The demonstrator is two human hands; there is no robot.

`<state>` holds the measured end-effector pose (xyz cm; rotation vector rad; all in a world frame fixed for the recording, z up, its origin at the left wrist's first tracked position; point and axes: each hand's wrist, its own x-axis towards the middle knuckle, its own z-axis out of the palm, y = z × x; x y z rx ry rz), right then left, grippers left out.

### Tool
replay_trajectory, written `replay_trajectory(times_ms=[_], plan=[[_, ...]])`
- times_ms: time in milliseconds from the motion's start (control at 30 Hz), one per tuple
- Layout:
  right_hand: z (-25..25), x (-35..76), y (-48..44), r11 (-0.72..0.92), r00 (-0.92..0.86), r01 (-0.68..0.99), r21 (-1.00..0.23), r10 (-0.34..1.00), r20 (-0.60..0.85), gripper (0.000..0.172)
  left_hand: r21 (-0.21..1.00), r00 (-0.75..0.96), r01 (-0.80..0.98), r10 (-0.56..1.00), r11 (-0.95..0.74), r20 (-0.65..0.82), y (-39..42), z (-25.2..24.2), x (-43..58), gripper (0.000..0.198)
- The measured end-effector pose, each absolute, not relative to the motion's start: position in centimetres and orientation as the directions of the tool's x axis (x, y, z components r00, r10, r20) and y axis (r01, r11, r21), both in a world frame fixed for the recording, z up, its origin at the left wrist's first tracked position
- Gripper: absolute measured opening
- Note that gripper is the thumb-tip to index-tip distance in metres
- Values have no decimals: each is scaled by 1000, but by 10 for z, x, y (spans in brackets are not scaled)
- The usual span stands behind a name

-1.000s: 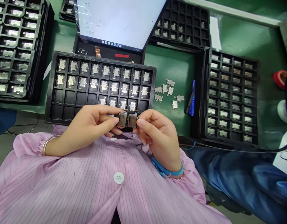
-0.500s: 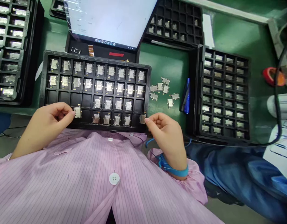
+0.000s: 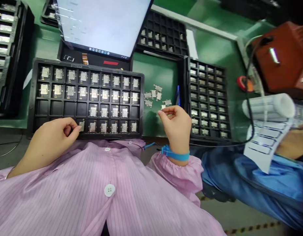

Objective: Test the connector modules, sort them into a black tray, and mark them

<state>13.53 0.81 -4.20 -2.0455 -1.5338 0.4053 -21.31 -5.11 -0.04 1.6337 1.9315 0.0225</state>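
A black compartment tray point(image 3: 86, 136) lies in front of me, with small silver metal components in many of its pockets. My left hand point(image 3: 55, 136) is over the tray's lower left, thumb and forefinger pinching the edge of a small metal component point(image 3: 81, 126) in a front-row pocket. To the right of the tray, my right hand point(image 3: 177, 126) hovers with thumb and forefinger together, beside a loose component point(image 3: 163, 107) that it partly covers. Whether anything is between those fingertips is hidden. Several more loose components point(image 3: 153, 93) lie on the green table just beyond.
A screen point(image 3: 99, 26) stands behind the tray. Filled trays stand at the left point(image 3: 6, 65) and right point(image 3: 208, 98), another point(image 3: 163, 36) at the back. A blue pen-like tool point(image 3: 178, 95), red tape roll point(image 3: 244, 84) and white roll point(image 3: 268, 106) are rightward. Another person's arm point(image 3: 295, 142) shows there.
My right hand has left the component at the tray's right end and moved to the loose ones. My left hand has lowered its component into a front-row pocket. The view has swung right.
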Motion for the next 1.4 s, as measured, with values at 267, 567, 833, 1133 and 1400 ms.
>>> replay_trajectory(times_ms=[267,567,833,1133,1400], plan=[[-63,160,30,-229,313,825,-517,946,82,24,402,-41,889,912,220,-408,-54,-6,-215,40],[-42,141,23,-177,257,754,-633,966,36,12,680,220,731,926,51,-306,-44,1,-183,30],[1,55,-30,223,-405,415,-882,914,41,9,912,488,141,774,385,-403,-26,-6,-146,36],[-59,120,47,46,28,836,-547,992,126,17,865,376,28,796,502,-474,-27,-5,-158,23],[-57,127,31,-147,189,770,-621,982,1,10,861,291,-35,829,507,-477,-30,-4,-170,40]])
